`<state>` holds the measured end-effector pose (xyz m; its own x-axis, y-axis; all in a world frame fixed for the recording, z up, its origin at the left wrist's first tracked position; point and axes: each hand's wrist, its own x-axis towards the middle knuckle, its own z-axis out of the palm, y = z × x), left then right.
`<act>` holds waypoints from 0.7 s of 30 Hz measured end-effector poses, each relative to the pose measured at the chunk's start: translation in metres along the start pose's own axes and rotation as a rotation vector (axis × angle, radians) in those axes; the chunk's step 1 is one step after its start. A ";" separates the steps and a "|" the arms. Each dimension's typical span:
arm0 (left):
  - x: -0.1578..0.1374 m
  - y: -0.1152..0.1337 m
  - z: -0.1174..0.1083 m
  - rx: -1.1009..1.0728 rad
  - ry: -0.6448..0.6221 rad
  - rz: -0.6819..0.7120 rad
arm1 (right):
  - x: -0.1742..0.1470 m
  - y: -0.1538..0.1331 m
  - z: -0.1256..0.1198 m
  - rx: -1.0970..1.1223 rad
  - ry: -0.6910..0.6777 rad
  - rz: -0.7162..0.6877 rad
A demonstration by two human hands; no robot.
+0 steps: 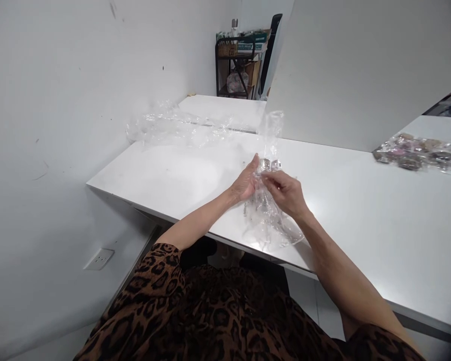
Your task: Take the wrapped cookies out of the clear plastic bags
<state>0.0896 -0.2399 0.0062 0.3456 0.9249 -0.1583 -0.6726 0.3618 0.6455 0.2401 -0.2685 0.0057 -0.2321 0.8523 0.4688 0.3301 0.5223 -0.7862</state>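
Note:
My left hand (245, 183) is wrapped around the left side of a clear plastic bag (268, 218), its thumb pointing up. Shiny silvery pieces (265, 164) show through the plastic just beyond my fingers; their exact kind is too small to make out. From the right, my right hand (288, 195) pinches the plastic with thumb and forefinger close to the left hand. The crinkled lower part of the bag spreads over the table toward the front edge, and another clear stretch stands up behind the hands.
Crumpled clear plastic (165, 128) lies along the back left of the white table (165, 175). Wrapped brown and pink round items (417, 153) lie at the far right. A large pale panel (346, 75) rises behind the table, and a black shelf rack (235, 56) stands beyond.

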 end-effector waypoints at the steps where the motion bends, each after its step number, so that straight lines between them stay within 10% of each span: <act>1: 0.000 0.001 -0.002 0.018 -0.008 -0.047 | -0.001 0.000 0.002 -0.062 -0.056 -0.074; 6: -0.001 0.004 -0.010 0.193 0.060 -0.113 | -0.004 -0.005 0.010 -0.072 -0.171 -0.205; 11: -0.002 0.007 -0.004 0.150 0.101 0.019 | -0.001 -0.002 0.009 0.072 0.305 0.125; 21: -0.016 0.031 0.032 0.346 0.138 -0.002 | 0.016 0.005 0.010 0.815 0.219 0.530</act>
<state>0.0842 -0.2468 0.0525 0.2393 0.9399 -0.2435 -0.4031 0.3243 0.8558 0.2287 -0.2522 0.0051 -0.0357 0.9991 -0.0234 -0.4062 -0.0359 -0.9131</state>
